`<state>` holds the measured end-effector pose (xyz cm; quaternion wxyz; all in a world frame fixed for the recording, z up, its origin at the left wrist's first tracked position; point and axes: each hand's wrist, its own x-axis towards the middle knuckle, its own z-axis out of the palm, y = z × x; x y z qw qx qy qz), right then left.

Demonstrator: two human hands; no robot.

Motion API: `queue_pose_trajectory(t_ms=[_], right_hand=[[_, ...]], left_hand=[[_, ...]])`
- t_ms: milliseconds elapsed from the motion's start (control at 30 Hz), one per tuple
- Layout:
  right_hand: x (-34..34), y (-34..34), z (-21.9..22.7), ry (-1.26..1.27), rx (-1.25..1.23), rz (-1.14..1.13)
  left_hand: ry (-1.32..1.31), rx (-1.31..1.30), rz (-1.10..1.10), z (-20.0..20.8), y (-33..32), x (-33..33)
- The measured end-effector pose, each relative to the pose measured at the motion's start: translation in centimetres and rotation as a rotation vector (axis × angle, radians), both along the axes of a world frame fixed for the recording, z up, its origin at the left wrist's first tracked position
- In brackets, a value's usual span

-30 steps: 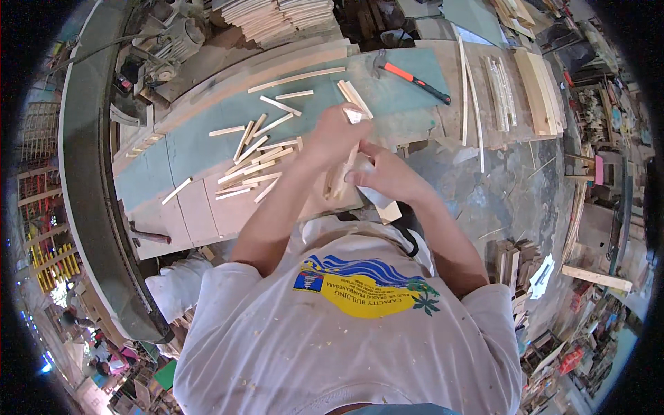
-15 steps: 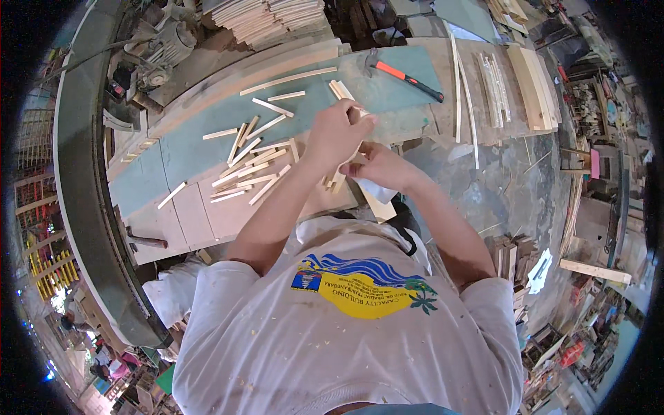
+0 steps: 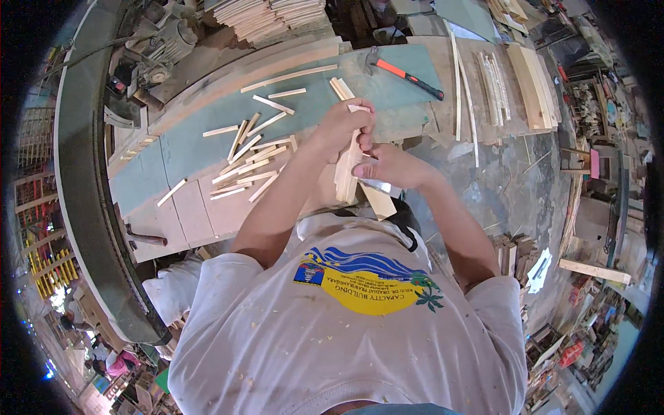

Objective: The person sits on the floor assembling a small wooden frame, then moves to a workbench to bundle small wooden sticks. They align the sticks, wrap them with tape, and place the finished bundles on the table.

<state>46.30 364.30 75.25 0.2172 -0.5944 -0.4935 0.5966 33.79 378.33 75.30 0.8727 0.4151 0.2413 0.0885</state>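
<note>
Wrapped round the middle of a bundle of thin pale wooden strips [image 3: 346, 181] is my left hand [image 3: 346, 128]. The strips stick out above and below the fist, lower ends toward my body. My right hand [image 3: 395, 166] lies against the bundle's right side, thumb across toward the strips and fingers curled beneath. A whitish, shiny thing [image 3: 380, 185] shows under the right palm; its kind is mostly hidden. Left of the bundle, several loose wooden sticks [image 3: 249, 166] lie scattered on the bench [image 3: 142, 180].
A hammer with an orange and black handle [image 3: 408, 77] lies beyond my hands. Shiny bundled strips [image 3: 492, 90] and wider boards [image 3: 534, 86] rest at the right. Another dark-handled tool [image 3: 149, 239] lies at the near left edge. A long beam [image 3: 86, 180] runs along the left.
The left wrist has turned and the bundle's lower part now shows between my hands. My right hand has shifted slightly, its thumb now stretched toward the strips.
</note>
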Motion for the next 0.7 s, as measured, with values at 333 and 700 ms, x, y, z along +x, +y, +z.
queue_pose_trajectory(t_ms=[333,700], right_hand=[[0.9,2.0,1.3,-0.161,0.023,0.129],[-1.9,1.7,0.4,-0.372,0.086,-0.026]], left_hand=[[0.208,0.551,0.179,-2.8,1.0,1.0],[0.176,0.15,0.222,-1.1,0.1,-0.7]])
